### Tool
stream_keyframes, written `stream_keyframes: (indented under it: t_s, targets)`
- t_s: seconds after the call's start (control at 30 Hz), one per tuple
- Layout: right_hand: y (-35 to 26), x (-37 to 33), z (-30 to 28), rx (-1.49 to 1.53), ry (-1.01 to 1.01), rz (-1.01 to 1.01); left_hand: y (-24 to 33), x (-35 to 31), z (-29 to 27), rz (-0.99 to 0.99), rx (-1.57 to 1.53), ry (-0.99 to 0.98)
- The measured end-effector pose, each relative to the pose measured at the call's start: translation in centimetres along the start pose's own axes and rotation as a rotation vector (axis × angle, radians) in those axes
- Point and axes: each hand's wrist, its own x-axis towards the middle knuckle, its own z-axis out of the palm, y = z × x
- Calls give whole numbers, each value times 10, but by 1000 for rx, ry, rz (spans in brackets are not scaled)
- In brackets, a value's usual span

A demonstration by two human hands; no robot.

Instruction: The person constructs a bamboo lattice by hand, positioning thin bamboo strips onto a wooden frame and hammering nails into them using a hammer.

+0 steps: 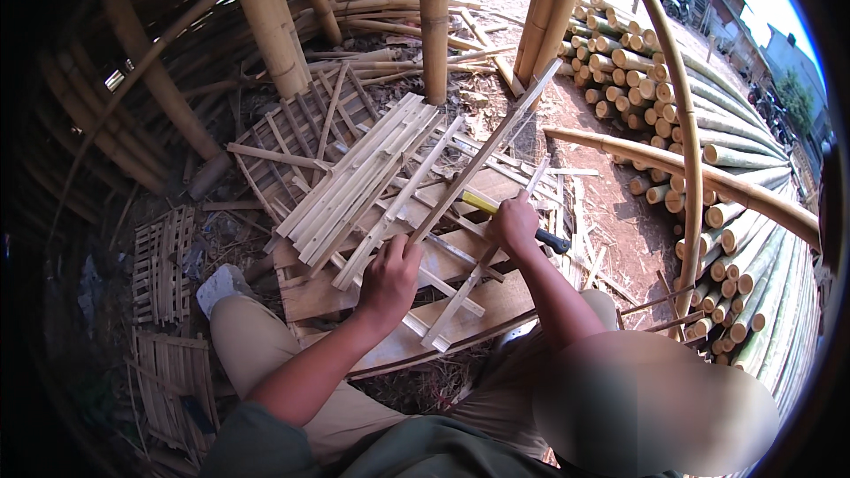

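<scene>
My left hand [390, 276] is closed on the lower end of a long bamboo strip [482, 155], which slants up and away to the right. My right hand [514, 223] is closed around a hammer with a yellow neck and black grip [553, 241]; its head is hidden behind the long strip. A thinner bamboo slat [462, 298] runs under my right hand and out past its fingers; whether the fingers also grip it I cannot tell. Beneath both hands, several slats lie crossed on a wooden board [434, 323]. A stack of pale bamboo slats [359, 177] lies left of the long strip.
Slatted bamboo frames [161, 264] lie at the left. Upright bamboo posts [433, 26] stand beyond the board. A bamboo rail [682, 162] and a curved pole [687, 124] cross the right side before a big pile of cut bamboo poles [753, 248].
</scene>
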Motion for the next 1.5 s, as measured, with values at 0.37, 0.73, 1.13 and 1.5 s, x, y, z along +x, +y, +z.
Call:
stream_keyframes:
  t_s: [0.37,0.73,1.13,1.5]
  targets:
    - [-2,0,0,-3,-23,13,-4,1,-1,-97,-166,49]
    - [4,0,6,-25,73,-41,-66,13,-30,-885,-1313,-63]
    - [1,-1,-1,7,35,-27,-87,10,-44,-981,-1816,-425]
    - [1,3,2,10,-11,-13,-88,9,-39,-1184,-2042,-446]
